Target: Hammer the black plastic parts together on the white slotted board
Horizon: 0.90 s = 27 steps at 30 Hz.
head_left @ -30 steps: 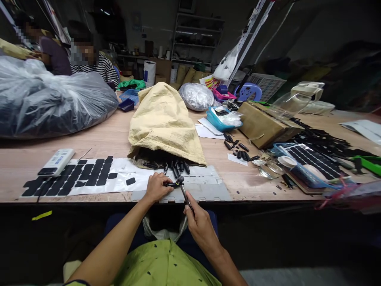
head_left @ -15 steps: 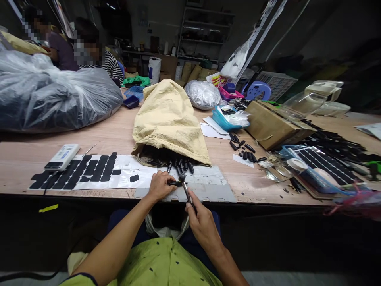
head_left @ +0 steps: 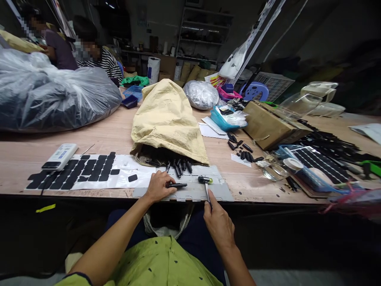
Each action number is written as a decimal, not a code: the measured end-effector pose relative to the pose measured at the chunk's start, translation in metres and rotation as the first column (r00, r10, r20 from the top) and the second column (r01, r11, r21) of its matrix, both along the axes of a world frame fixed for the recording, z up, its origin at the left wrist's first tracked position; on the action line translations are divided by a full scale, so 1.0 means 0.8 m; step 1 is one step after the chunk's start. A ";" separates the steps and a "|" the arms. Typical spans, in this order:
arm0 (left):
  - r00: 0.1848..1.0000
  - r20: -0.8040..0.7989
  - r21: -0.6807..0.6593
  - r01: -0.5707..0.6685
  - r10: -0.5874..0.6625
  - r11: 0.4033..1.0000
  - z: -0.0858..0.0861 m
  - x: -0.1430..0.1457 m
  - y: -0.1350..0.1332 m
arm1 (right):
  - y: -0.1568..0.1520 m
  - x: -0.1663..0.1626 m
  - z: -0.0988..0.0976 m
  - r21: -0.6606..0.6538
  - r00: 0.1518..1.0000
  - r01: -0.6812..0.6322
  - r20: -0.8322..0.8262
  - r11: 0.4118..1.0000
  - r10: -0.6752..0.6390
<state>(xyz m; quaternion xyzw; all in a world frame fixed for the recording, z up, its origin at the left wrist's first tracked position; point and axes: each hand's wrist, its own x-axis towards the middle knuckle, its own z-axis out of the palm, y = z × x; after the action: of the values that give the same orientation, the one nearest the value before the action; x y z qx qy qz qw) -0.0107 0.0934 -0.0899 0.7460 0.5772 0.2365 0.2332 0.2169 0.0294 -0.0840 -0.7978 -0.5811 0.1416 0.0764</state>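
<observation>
My left hand is closed on one end of a slim black cylindrical piece, held low over a grey plate at the table's front edge. To its right, my right hand grips the handle of a small mallet with a dark head and a yellowish-green end. The mallet head is over the plate, apart from the black piece. Beyond both hands lies a tan sack, its mouth toward me, with several similar black pieces spilling out.
On the left are a sheet of black stickers, a white box-shaped device and a large stuffed plastic bag. Loose black parts, a cardboard box and a blue tray sit at right. Two people are at back left.
My right hand has swung the mallet to the right, away from the black piece. The left hand still holds the piece in nearly the same place. The view has shifted slightly.
</observation>
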 end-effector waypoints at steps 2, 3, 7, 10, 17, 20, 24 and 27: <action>0.995 0.026 0.032 0.100 -0.101 0.994 0.001 -0.003 -0.014 | 0.000 -0.003 -0.002 0.008 1.000 0.002 -0.001 1.000 -0.002; 0.987 0.030 0.056 0.158 -0.160 0.986 0.000 -0.004 -0.024 | 0.001 -0.003 -0.003 0.010 1.000 0.003 -0.003 1.000 -0.003; 0.962 -0.063 0.119 0.270 -0.264 0.956 -0.016 -0.003 -0.067 | 0.001 -0.001 -0.007 0.026 1.000 -0.005 -0.006 1.000 0.005; 0.957 -0.158 0.133 0.266 -0.245 0.955 -0.027 0.003 -0.091 | 0.000 0.000 -0.009 0.045 1.000 -0.011 -0.007 0.999 0.011; 0.997 -0.047 0.230 0.062 -0.053 0.971 -0.007 -0.014 -0.056 | 0.001 -0.001 -0.011 0.053 1.000 -0.009 -0.024 0.999 0.010; 0.969 -0.045 0.287 -0.219 0.242 0.932 0.005 -0.048 -0.003 | 0.001 -0.001 -0.012 0.041 1.000 0.004 -0.025 0.999 -0.003; 0.915 -0.193 0.250 -0.303 0.354 0.920 0.006 -0.089 0.055 | 0.001 -0.002 -0.011 0.040 1.000 0.009 -0.022 0.999 -0.009; 0.901 -0.309 0.194 -0.255 0.306 0.947 0.000 -0.103 0.070 | 0.002 -0.002 -0.011 0.042 1.000 0.004 -0.024 0.999 -0.003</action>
<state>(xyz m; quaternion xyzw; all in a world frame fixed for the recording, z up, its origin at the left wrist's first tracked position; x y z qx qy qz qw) -0.0931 0.1491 -0.0902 0.6994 0.6907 0.1798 0.0388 0.2149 0.0309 -0.0926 -0.7954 -0.5814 0.1389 0.1003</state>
